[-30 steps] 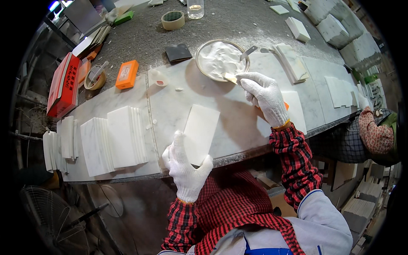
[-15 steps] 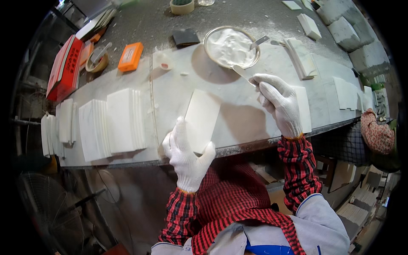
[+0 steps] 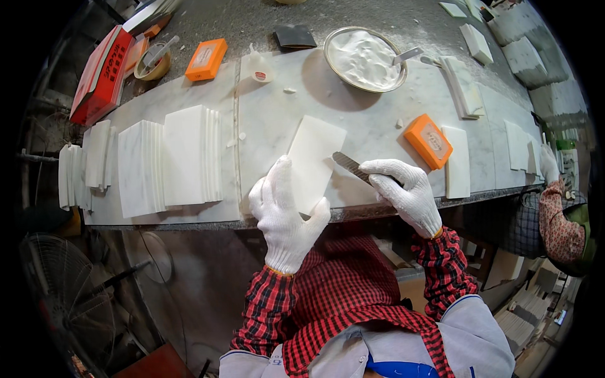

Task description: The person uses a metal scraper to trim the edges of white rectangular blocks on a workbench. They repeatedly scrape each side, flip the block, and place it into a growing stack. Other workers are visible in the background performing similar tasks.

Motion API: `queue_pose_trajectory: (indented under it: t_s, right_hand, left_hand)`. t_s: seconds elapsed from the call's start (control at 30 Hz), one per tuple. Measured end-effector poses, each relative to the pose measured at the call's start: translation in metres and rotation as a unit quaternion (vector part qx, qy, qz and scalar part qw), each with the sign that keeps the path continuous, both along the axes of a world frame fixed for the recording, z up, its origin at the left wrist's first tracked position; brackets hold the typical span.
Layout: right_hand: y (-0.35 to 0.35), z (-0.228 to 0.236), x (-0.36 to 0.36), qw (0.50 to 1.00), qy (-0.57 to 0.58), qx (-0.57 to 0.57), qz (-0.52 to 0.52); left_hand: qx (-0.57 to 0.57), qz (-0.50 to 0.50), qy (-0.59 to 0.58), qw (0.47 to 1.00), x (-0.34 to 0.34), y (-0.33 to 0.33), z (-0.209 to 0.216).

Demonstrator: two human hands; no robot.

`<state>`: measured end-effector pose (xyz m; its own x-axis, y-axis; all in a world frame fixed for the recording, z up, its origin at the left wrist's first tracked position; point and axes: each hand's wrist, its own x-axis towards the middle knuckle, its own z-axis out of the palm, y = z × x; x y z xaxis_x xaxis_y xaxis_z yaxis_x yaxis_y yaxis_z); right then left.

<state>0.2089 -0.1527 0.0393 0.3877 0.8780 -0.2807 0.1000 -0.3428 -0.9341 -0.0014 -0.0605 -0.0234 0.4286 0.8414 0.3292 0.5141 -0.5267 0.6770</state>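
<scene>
Gloved in white knit, both hands are grasping something in this head view. Near the middle of the frame, the left hand (image 3: 283, 217) clasps the lower end of a white marble tile (image 3: 318, 154), fingers along its left edge and thumb by its lower right corner. The tile lies aslant over the front of the tabletop (image 3: 368, 121); whether its underside is flat on the stone or slightly raised, I cannot tell. Right of centre, the right hand (image 3: 403, 192) grips a grey flat-bladed spatula (image 3: 350, 166), the blade's tip just at the tile's right edge; contact is unclear.

Such a tile would likely be rigid, rather heavy for its size, and brittle at corners and thin edges. Its smooth face could slip under knit gloves, so the long edges near the lower end seem the sound place to hold, leaving the face untouched.

At upper centre-right, a metal bowl (image 3: 360, 86) holds white paste (image 3: 365, 57), a metal handle (image 3: 408, 55) leaning out. An orange box (image 3: 428, 142) sits just beyond the right hand, next to a narrow white tile (image 3: 457, 162). Stacked marble tiles (image 3: 192, 154) stand at left; a co-worker's gloved hand (image 3: 549, 165) shows at far right.
</scene>
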Motion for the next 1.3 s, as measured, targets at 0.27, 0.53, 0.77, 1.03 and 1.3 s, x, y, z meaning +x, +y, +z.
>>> queue_pose_trajectory:
  t_s: [0.27, 0.53, 0.77, 1.03, 1.3]
  right_hand:
    - [-0.001, -0.012, -0.001, 0.979, -0.176, 0.075, 0.065]
    - [0.000, 0.000, 0.008, 0.850, -0.476, 0.117, 0.194]
    - [-0.009, 0.013, -0.018, 1.000, -0.017, -0.015, -0.014]
    - [-0.016, -0.007, -0.037, 0.926, -0.368, 0.034, 0.076]
    - [-0.001, 0.008, -0.045, 0.893, -0.446, 0.039, 0.043]
  left_hand:
    - [0.017, -0.002, 0.005, 1.000, -0.001, 0.000, -0.003]
    - [0.014, -0.005, 0.012, 1.000, -0.001, 0.001, -0.004]
    - [0.010, -0.006, 0.005, 1.000, -0.003, 0.001, -0.004]
    - [-0.004, -0.002, 0.000, 1.000, -0.001, 0.000, 0.001]
    - [0.011, -0.002, 0.002, 1.000, -0.001, 0.001, -0.003]
